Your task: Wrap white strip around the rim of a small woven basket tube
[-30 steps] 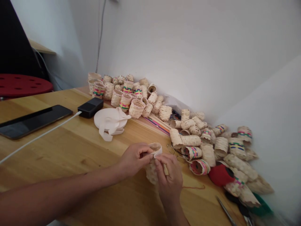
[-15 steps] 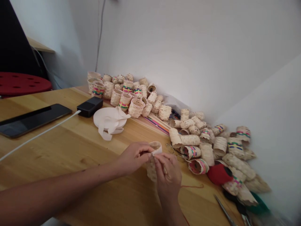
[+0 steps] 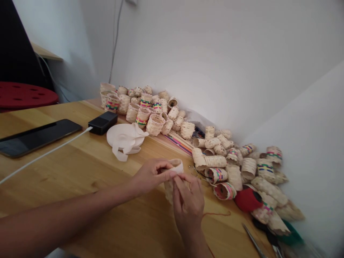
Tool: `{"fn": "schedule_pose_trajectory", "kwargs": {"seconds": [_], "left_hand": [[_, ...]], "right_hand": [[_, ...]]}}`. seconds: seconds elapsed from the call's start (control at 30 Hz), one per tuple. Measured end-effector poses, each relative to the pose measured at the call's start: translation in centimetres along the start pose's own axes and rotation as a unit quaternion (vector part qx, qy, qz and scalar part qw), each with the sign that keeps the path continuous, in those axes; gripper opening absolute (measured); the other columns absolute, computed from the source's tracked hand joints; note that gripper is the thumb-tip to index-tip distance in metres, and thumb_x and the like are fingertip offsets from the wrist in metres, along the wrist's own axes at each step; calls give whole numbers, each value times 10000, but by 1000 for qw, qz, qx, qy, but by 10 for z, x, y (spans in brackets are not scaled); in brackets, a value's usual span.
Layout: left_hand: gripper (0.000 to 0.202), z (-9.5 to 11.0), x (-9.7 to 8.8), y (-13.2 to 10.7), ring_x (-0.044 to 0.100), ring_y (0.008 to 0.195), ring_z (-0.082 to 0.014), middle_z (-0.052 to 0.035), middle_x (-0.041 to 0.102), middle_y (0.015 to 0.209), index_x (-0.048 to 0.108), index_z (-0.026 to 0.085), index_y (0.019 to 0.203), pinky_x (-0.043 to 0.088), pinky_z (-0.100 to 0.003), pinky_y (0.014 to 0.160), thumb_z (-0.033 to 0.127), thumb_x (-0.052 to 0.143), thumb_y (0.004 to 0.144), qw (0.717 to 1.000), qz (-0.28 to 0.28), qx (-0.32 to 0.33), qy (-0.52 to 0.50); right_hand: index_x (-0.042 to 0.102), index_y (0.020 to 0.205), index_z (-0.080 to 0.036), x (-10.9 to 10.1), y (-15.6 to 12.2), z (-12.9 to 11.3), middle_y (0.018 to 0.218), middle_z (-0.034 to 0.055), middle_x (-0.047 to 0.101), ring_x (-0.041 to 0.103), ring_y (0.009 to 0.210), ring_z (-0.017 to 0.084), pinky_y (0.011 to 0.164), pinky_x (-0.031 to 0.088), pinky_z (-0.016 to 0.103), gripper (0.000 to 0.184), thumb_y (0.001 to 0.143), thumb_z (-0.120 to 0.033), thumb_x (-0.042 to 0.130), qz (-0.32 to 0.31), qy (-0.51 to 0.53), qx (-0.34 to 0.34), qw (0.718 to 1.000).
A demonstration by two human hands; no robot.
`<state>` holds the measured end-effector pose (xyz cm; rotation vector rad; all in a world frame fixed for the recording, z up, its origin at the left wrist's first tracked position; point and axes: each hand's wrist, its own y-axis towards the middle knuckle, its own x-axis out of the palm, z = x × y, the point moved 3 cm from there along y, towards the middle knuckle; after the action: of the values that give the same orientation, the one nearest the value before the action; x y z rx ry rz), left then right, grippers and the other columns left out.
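Note:
My left hand [image 3: 150, 176] grips a small pale woven basket [image 3: 174, 167] by its rim, where a strip of white ribbon lies folded over the edge. My right hand [image 3: 188, 202] is closed in front of the basket, its fingertips pinching at the same rim and hiding most of the basket's body. Both hands hover just above the wooden table [image 3: 80, 168]. A thin red thread [image 3: 219, 214] trails across the table from under my right hand.
A long heap of small woven baskets [image 3: 204, 147], some with coloured bands, lines the wall. A roll of white ribbon [image 3: 124, 138], a black power bank [image 3: 103, 122] with a white cable, and a dark tablet [image 3: 34, 137] lie to the left. Scissors [image 3: 254, 240] and a red pincushion [image 3: 247, 200] are at the right.
My right hand has shifted slightly left and up against the basket's rim. The view has drifted a little, so the heap appears further left.

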<state>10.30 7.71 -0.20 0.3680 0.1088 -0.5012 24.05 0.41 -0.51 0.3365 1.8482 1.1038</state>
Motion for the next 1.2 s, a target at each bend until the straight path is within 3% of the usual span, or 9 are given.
{"fn": "schedule_pose_trajectory", "kwargs": {"seconds": [0.23,0.37,0.47,0.6,0.77,0.93,1.03,1.1,1.2], "left_hand": [[277,5,-1,2,545,739,-145,-29,614,766,634,135,781,395,-231,693,283,454,931,976,-72,159,129],[282,10,2,-2,574,870,-165,-59,632,910,619,135,873,418,-250,782,230,372,969,940,-85,249,216],[238,15,5,-5,581,930,-176,-75,635,997,603,141,959,428,-268,831,199,372,964,917,-106,280,264],[238,20,5,-7,575,848,-180,-85,634,895,604,128,874,446,-282,785,187,386,951,889,-106,315,314],[195,17,5,-10,580,987,-171,-91,645,1020,611,134,950,455,-284,886,184,422,952,903,-65,333,262],[186,17,0,-13,544,1110,-188,-104,594,1166,561,167,1082,450,-329,946,248,525,918,917,72,306,244],[195,21,-10,-12,571,1011,-190,-89,619,1059,570,163,1052,467,-328,865,278,571,894,916,143,292,235],[115,23,-12,-10,585,884,-164,-53,635,918,609,161,928,461,-285,784,264,570,897,916,130,303,229],[153,23,-7,-9,577,793,-147,-32,637,824,625,154,836,437,-251,718,296,594,884,926,57,299,222]], "right_hand": [[597,1134,-220,-19,5,12,1075,79,616,550,1049,228,911,441,459,295,894,-94,482,53,55,21,997],[510,1289,-195,-13,6,18,1193,99,617,483,1194,257,1013,365,509,373,918,-155,498,-21,9,-23,999],[556,1233,-206,-9,6,18,1112,81,664,533,1137,244,1055,306,523,310,924,-194,527,-45,-9,-43,998],[640,1017,-225,-9,7,14,896,28,700,606,960,211,1061,288,518,131,906,-211,572,-51,-1,-24,998],[639,906,-224,-13,9,11,808,6,676,609,840,187,1018,334,482,38,883,-219,609,-38,9,3,999],[624,895,-222,-17,9,15,795,-6,649,590,801,166,1000,349,456,40,893,-198,592,-12,46,31,998],[603,867,-228,-18,8,18,809,-10,637,586,824,166,1002,351,444,46,904,-216,577,9,76,65,995],[591,858,-229,-19,8,18,813,-12,628,582,849,168,1002,353,439,47,901,-217,578,18,86,83,993],[584,844,-228,-20,8,16,795,-18,612,578,827,162,1002,349,432,57,893,-201,582,21,81,88,993]]}}
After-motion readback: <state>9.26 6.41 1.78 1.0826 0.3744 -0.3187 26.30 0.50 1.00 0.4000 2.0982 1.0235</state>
